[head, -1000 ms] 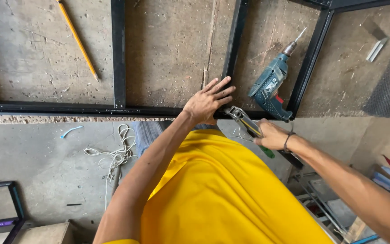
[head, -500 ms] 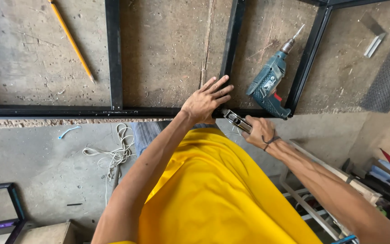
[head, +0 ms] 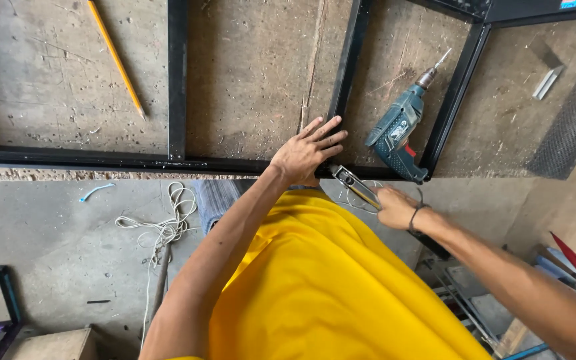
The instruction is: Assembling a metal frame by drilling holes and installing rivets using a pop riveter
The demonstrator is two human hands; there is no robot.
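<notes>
While the left hand (head: 308, 152) lies flat with fingers spread on the black metal frame (head: 176, 80), where an upright bar meets the near rail, the right hand (head: 395, 207) is closed around the handle of a metal hand tool (head: 355, 185) just to its right. That tool's silvery head points left and reaches the frame's near rail beside the left wrist. Farther off and to the right, a blue-green power drill (head: 398, 130) lies on the worn tabletop (head: 248, 73) inside the frame, bit pointing away. A yellow pencil (head: 116, 59) rests far left on the same surface. Below the table edge, a white cord (head: 168, 223) coils on the concrete floor (head: 48, 253), left of the person's yellow shirt (head: 328, 293).
</notes>
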